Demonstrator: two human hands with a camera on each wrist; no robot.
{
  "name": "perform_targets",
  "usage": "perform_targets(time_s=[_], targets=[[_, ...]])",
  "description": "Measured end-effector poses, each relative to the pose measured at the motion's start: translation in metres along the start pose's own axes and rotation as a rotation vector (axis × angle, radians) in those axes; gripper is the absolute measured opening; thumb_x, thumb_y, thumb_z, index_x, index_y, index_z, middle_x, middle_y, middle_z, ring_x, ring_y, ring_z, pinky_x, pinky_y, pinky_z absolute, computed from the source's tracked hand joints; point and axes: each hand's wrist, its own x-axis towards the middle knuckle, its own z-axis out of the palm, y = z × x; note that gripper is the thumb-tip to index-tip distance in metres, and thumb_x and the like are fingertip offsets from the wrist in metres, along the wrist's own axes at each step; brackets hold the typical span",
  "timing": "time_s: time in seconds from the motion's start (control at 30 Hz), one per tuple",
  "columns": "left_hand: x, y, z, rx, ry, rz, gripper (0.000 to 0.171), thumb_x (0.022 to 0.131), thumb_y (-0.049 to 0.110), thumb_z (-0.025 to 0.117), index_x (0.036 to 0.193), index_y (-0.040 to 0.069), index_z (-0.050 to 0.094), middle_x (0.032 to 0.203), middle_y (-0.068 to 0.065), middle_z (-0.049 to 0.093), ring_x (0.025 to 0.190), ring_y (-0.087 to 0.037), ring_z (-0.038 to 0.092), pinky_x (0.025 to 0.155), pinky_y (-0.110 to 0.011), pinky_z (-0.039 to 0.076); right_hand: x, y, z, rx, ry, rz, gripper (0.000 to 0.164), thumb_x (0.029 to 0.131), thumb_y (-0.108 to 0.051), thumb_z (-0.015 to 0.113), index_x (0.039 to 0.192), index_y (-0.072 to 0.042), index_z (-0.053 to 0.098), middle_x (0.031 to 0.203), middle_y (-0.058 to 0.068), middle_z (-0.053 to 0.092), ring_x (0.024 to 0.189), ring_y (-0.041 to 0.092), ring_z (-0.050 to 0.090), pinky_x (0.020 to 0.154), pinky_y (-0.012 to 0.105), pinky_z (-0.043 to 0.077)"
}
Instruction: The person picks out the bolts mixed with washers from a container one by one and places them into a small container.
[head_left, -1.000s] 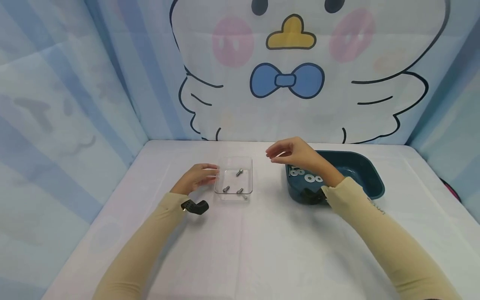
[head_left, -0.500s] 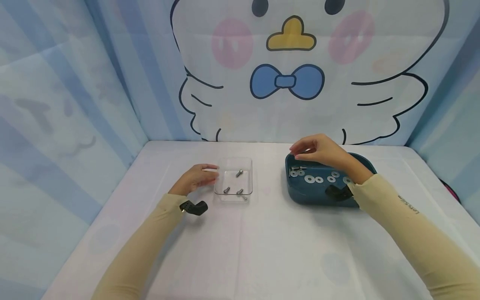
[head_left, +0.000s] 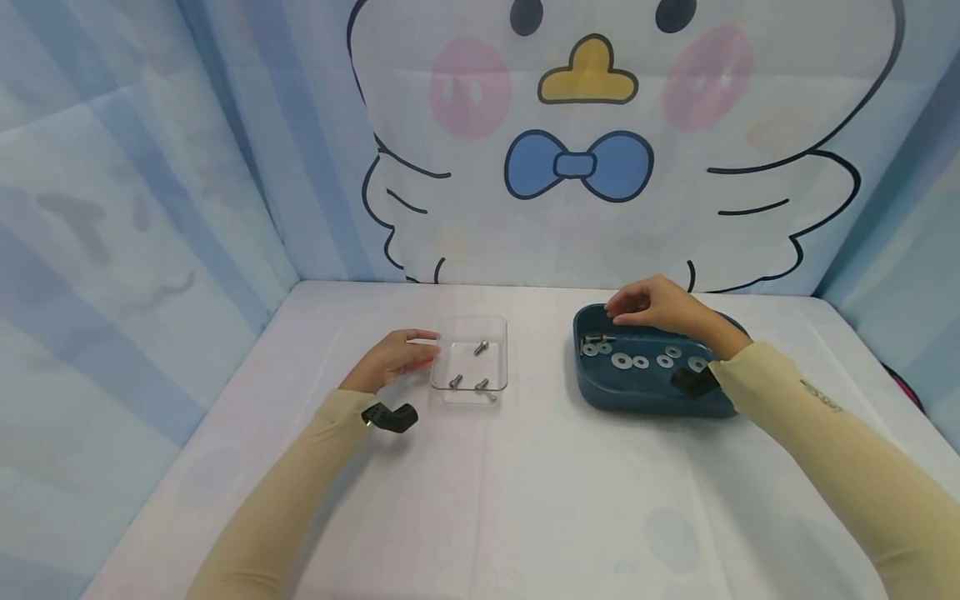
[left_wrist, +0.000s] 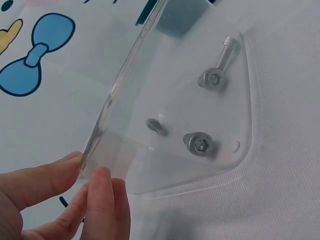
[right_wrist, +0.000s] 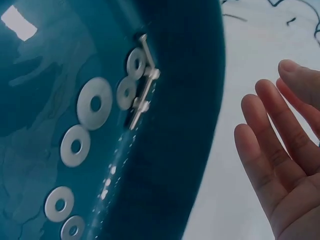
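Observation:
My left hand [head_left: 393, 358] is at the left side of a clear plastic box [head_left: 506, 354], its fairly straight fingertips right at the wall. Several bolts [head_left: 482, 347] lie in this box; in the left wrist view, a silver bolt [left_wrist: 201, 145] shows its socket head. My right hand [head_left: 660, 307] hovers over a dark blue tray [head_left: 637, 400] with nothing between its fingers. In the right wrist view, its fingers [right_wrist: 270, 145] are spread and lightly bent outside the tray's rim. Flat washers [right_wrist: 95, 103] and a few bolts [right_wrist: 145, 90] lie along the tray's inner side.
A white cloth [head_left: 480, 500] covers the table. Behind it hangs a cartoon-printed curtain [head_left: 555, 233], with blue curtains [head_left: 135, 208] at the sides. A black wrist strap [head_left: 390, 417] sits on the left sleeve and a black camera [head_left: 693, 382] on the right one.
My right hand has moved right from between the box and tray to over the tray, then slightly lower. My left hand stays beside the box, and the bolts in it look unchanged.

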Motion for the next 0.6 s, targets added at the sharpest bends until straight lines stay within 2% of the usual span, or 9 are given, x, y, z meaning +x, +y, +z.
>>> perform_targets(time_s=[0.2, 0.6], targets=[[0.001, 0.001, 0.002, -0.006, 0.033, -0.022, 0.048, 0.091, 0.008, 0.060, 0.137, 0.006, 0.047, 0.113, -0.006, 0.053, 0.083, -0.006, 0.056, 0.070, -0.012, 0.050, 0.006, 0.011, 0.001, -0.015, -0.008, 0.011, 0.027, 0.088, -0.010, 0.065, 0.111, 0.003, 0.065, 0.110, 0.020, 0.067, 0.101, 0.031, 0.065, 0.084, 0.033, 0.056], [0.004, 0.001, 0.003, -0.017, 0.036, -0.045, 0.048, 0.090, 0.009, 0.062, 0.136, 0.008, 0.048, 0.108, -0.003, 0.054, 0.086, -0.007, 0.057, 0.070, -0.013, 0.052, 0.018, 0.034, 0.009, -0.025, -0.002, -0.004, 0.025, 0.086, -0.011, 0.067, 0.108, 0.001, 0.067, 0.107, 0.018, 0.068, 0.095, 0.024, 0.067, 0.081, 0.030, 0.056]])
